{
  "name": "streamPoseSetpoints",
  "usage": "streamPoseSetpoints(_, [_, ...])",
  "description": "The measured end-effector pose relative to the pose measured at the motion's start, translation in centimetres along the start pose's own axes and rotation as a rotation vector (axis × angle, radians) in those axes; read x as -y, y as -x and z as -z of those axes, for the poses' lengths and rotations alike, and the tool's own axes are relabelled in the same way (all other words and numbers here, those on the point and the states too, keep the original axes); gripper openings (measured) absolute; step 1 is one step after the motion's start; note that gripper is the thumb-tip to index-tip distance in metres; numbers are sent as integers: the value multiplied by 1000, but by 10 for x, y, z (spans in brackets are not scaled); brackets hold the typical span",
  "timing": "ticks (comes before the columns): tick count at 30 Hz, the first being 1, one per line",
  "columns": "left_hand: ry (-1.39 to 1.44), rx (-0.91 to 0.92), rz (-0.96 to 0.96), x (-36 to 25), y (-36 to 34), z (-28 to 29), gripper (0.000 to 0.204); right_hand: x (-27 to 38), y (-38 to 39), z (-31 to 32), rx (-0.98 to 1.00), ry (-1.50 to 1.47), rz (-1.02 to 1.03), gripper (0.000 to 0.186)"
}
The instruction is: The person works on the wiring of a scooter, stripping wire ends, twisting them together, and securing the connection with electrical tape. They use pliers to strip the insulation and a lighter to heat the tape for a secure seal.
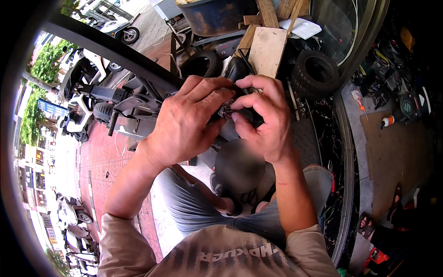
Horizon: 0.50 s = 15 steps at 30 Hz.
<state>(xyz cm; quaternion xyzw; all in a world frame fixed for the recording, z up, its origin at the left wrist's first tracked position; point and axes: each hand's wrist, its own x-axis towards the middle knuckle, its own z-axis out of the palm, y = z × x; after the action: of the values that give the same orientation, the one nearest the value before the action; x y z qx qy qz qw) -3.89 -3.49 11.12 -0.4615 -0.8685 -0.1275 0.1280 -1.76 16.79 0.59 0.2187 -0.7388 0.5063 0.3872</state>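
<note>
Small dark part (225,111), held up beyond the jeans (196,198) between left hand (184,120) and right hand (274,124).
Left fingers curl closed against its left side, seemingly to steady it; right thumb and forefinger, tips only slightly parted, pinch its right side, probably for fine control; exact contact is partly hidden.
</note>
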Motion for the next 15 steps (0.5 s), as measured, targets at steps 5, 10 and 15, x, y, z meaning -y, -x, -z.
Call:
streamPoseSetpoints(5, [55,35,20,2,-3,4,59,3,-2,-4,-18,13,30,23])
streamPoseSetpoints(10, [116,32,28,5,-2,4,56,1,-2,-8,-39,22,74,22])
streamPoseSetpoints(15, [193,-5,34,10,1,0,52,-2,0,-8,-33,-27,32,22])
